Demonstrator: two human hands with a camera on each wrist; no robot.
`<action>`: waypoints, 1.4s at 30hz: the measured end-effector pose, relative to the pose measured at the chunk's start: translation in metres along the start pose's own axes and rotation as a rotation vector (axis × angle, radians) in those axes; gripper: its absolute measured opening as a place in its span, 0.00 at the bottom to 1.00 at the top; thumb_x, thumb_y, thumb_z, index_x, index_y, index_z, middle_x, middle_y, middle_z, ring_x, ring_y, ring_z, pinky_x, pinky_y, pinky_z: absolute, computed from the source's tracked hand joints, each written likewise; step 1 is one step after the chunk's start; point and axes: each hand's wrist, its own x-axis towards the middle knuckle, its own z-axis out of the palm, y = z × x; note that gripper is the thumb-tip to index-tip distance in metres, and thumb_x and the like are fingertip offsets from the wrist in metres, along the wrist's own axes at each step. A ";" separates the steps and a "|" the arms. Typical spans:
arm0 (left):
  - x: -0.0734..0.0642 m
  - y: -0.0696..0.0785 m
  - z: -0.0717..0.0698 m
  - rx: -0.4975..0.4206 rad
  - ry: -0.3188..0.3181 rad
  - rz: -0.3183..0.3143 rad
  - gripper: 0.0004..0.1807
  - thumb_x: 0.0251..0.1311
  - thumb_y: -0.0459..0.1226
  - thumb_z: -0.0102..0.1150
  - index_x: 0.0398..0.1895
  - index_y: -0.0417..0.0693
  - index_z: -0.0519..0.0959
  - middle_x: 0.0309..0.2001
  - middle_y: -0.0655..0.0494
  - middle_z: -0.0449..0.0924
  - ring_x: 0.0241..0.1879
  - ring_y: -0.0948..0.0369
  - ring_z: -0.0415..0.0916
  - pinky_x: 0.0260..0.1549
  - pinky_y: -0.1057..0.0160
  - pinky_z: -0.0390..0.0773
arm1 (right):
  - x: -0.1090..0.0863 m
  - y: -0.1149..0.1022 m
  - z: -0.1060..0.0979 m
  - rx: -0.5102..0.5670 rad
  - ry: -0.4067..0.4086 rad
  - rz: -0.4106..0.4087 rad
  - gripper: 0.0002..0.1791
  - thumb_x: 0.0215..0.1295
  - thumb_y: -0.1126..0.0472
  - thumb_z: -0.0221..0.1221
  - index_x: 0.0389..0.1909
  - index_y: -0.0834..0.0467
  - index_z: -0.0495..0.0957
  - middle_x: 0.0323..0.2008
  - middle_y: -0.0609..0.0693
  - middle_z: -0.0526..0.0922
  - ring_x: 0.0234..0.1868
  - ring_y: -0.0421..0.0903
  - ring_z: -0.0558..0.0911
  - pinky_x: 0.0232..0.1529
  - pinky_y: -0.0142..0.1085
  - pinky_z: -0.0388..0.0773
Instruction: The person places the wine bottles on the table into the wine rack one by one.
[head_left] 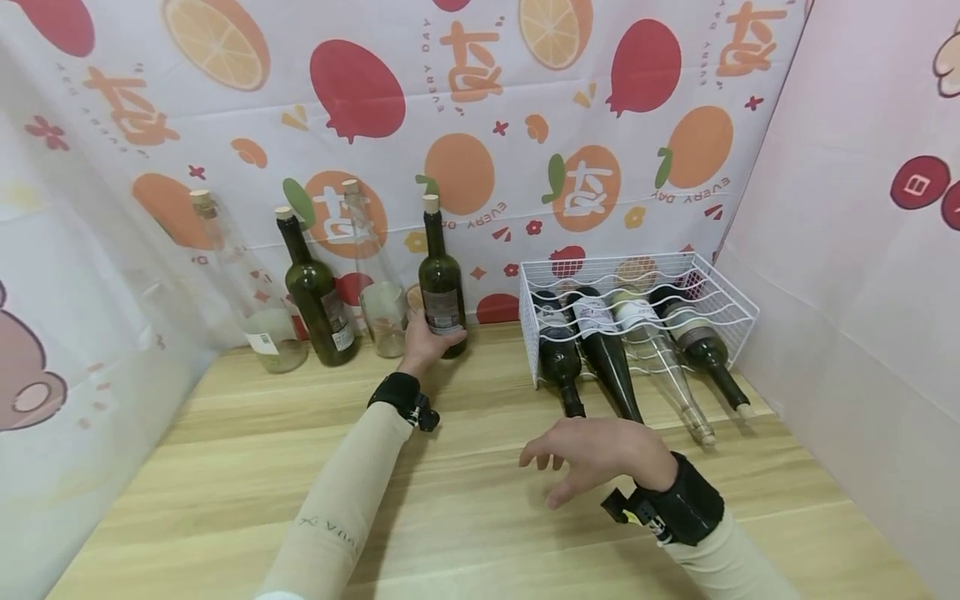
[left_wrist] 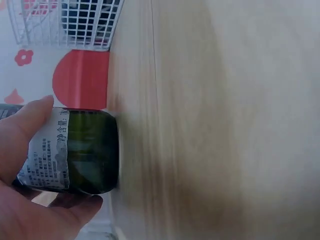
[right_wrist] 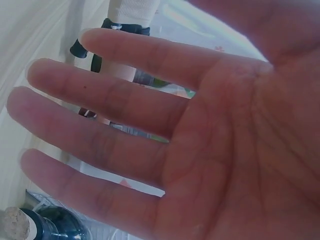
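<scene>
My left hand [head_left: 429,340] grips the lower body of a corked green wine bottle [head_left: 441,279] that stands upright near the back wall. In the left wrist view, thumb and fingers wrap around the pale label of this green bottle [left_wrist: 90,155], its base right at the wooden surface. Just left of that hand stands a clear corked bottle [head_left: 384,312]. My right hand [head_left: 600,454] holds nothing and hovers in front of the wire rack. The right wrist view shows that hand's palm [right_wrist: 215,150] with its fingers extended and spread.
A white wire rack [head_left: 529,333] at the back right bears several bottles lying neck-forward, their necks reaching over the table [head_left: 480,500]. Farther left stand another green bottle [head_left: 318,292] and a clear bottle [head_left: 273,333], both corked. Fruit-printed cloth [head_left: 480,108] hangs behind.
</scene>
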 end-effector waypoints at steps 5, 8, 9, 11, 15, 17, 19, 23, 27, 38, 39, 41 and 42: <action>-0.010 0.010 0.000 -0.040 -0.021 -0.025 0.40 0.53 0.38 0.77 0.68 0.41 0.67 0.61 0.39 0.76 0.61 0.43 0.75 0.65 0.45 0.75 | -0.002 -0.001 0.000 -0.003 0.007 0.001 0.29 0.63 0.52 0.71 0.65 0.52 0.78 0.53 0.50 0.87 0.53 0.44 0.86 0.53 0.33 0.81; -0.014 0.014 -0.001 -0.098 -0.048 -0.034 0.43 0.52 0.34 0.78 0.70 0.40 0.64 0.63 0.38 0.74 0.63 0.43 0.74 0.68 0.46 0.73 | -0.003 -0.001 0.000 -0.002 0.011 -0.002 0.29 0.63 0.52 0.71 0.64 0.52 0.78 0.52 0.50 0.87 0.52 0.43 0.86 0.52 0.33 0.81; -0.016 0.015 -0.001 -0.113 -0.051 -0.031 0.44 0.51 0.33 0.78 0.70 0.41 0.64 0.63 0.39 0.74 0.64 0.44 0.74 0.69 0.46 0.72 | -0.003 -0.001 0.000 -0.005 0.014 -0.006 0.29 0.63 0.52 0.71 0.64 0.52 0.78 0.52 0.51 0.87 0.51 0.43 0.86 0.52 0.33 0.81; -0.019 0.016 -0.001 -0.131 -0.063 -0.007 0.44 0.49 0.31 0.79 0.69 0.41 0.65 0.63 0.39 0.75 0.63 0.44 0.74 0.69 0.47 0.72 | -0.004 0.000 0.000 -0.010 0.017 -0.006 0.29 0.63 0.52 0.71 0.64 0.52 0.78 0.52 0.50 0.88 0.51 0.42 0.85 0.52 0.33 0.80; -0.024 0.016 0.000 -0.109 -0.102 0.073 0.38 0.49 0.32 0.79 0.64 0.42 0.70 0.59 0.40 0.78 0.59 0.45 0.77 0.66 0.47 0.74 | -0.004 0.000 0.000 -0.017 0.020 -0.004 0.28 0.63 0.52 0.71 0.64 0.53 0.78 0.51 0.51 0.88 0.50 0.44 0.86 0.51 0.33 0.80; -0.027 0.016 0.001 -0.104 -0.113 0.104 0.35 0.49 0.32 0.79 0.60 0.42 0.73 0.56 0.40 0.80 0.57 0.45 0.79 0.63 0.47 0.76 | -0.004 0.000 0.001 -0.020 0.020 -0.004 0.28 0.63 0.52 0.71 0.63 0.53 0.78 0.50 0.51 0.88 0.50 0.45 0.86 0.51 0.34 0.80; -0.031 0.016 0.001 -0.098 -0.102 0.108 0.33 0.48 0.32 0.79 0.58 0.43 0.75 0.54 0.41 0.82 0.54 0.46 0.80 0.60 0.48 0.78 | -0.004 -0.001 0.001 -0.016 0.016 -0.002 0.28 0.63 0.52 0.71 0.63 0.52 0.78 0.50 0.51 0.88 0.50 0.46 0.86 0.51 0.34 0.80; -0.036 0.015 0.002 -0.080 -0.092 0.092 0.33 0.48 0.33 0.79 0.59 0.43 0.74 0.54 0.41 0.82 0.54 0.47 0.80 0.60 0.48 0.79 | -0.003 -0.002 0.002 -0.004 0.005 0.014 0.28 0.63 0.52 0.71 0.63 0.52 0.78 0.50 0.49 0.87 0.50 0.45 0.86 0.50 0.34 0.80; -0.038 0.015 0.001 -0.082 -0.110 0.081 0.36 0.49 0.31 0.79 0.61 0.42 0.72 0.57 0.39 0.81 0.58 0.45 0.79 0.64 0.46 0.76 | -0.002 -0.003 0.003 0.015 -0.009 0.032 0.28 0.63 0.52 0.72 0.63 0.51 0.78 0.50 0.48 0.87 0.50 0.45 0.85 0.49 0.34 0.79; -0.044 0.014 -0.005 -0.055 -0.106 0.033 0.41 0.49 0.35 0.80 0.67 0.45 0.68 0.63 0.41 0.77 0.63 0.45 0.76 0.68 0.45 0.74 | 0.003 -0.007 0.004 0.033 -0.030 0.019 0.27 0.63 0.52 0.71 0.63 0.51 0.79 0.50 0.49 0.87 0.50 0.46 0.86 0.48 0.33 0.81; -0.046 0.013 -0.006 -0.051 -0.104 0.028 0.41 0.49 0.35 0.80 0.67 0.45 0.69 0.62 0.41 0.77 0.63 0.44 0.76 0.67 0.45 0.74 | 0.003 -0.008 0.004 0.033 -0.029 0.018 0.27 0.63 0.52 0.71 0.63 0.51 0.79 0.50 0.49 0.87 0.50 0.46 0.86 0.48 0.33 0.81; -0.051 0.013 -0.009 -0.054 -0.101 0.015 0.42 0.48 0.35 0.81 0.66 0.44 0.69 0.62 0.41 0.78 0.63 0.45 0.76 0.67 0.45 0.75 | 0.003 -0.008 0.005 0.033 -0.025 0.015 0.27 0.63 0.51 0.71 0.63 0.51 0.79 0.50 0.49 0.88 0.50 0.46 0.86 0.49 0.33 0.81; -0.053 0.013 -0.010 -0.058 -0.099 0.007 0.42 0.47 0.35 0.81 0.66 0.44 0.70 0.62 0.41 0.78 0.62 0.44 0.77 0.66 0.46 0.75 | 0.003 -0.008 0.005 0.036 -0.023 0.010 0.27 0.63 0.51 0.71 0.62 0.51 0.79 0.50 0.49 0.88 0.50 0.46 0.86 0.49 0.34 0.81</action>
